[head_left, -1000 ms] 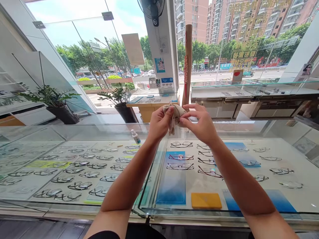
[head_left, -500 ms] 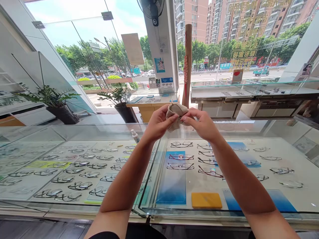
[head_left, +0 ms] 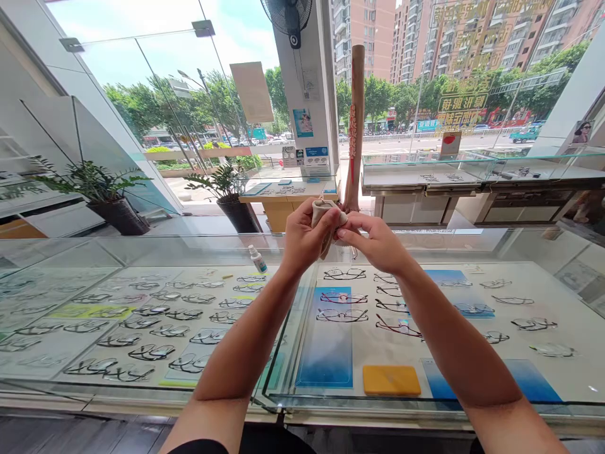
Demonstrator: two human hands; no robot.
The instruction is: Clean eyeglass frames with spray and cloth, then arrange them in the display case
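Up above the glass table (head_left: 302,252), I held both hands together at chest height: my left hand (head_left: 305,236) was closed around a beige cloth (head_left: 320,211), its fingers (head_left: 331,221) curled over the bunched fabric, and my right hand (head_left: 375,243) pinched in against it from the other side, thumb and forefinger nearly shut. A thin dark line hung just below the cloth, which I took for part of a pair of glasses (head_left: 353,252) wrapped inside, though most of it was hidden and I could not tell how the frame lay. The cloth looked soft and limp, folding wherever I pressed, so it gave grip only where it was backed by something stiff. Whatever sat inside I judged to be light, thin and easily bent, with slick lenses that would smear under bare skin; the safest hold seemed to be at the rim or bridge through the cloth, never flat on a lens or out on a temple. A small spray bottle (head_left: 258,258) stood on the glass to my left, well apart from my hands, and rows of frames (head_left: 343,314) lay in the case beneath, beside a yellow pad (head_left: 391,380).
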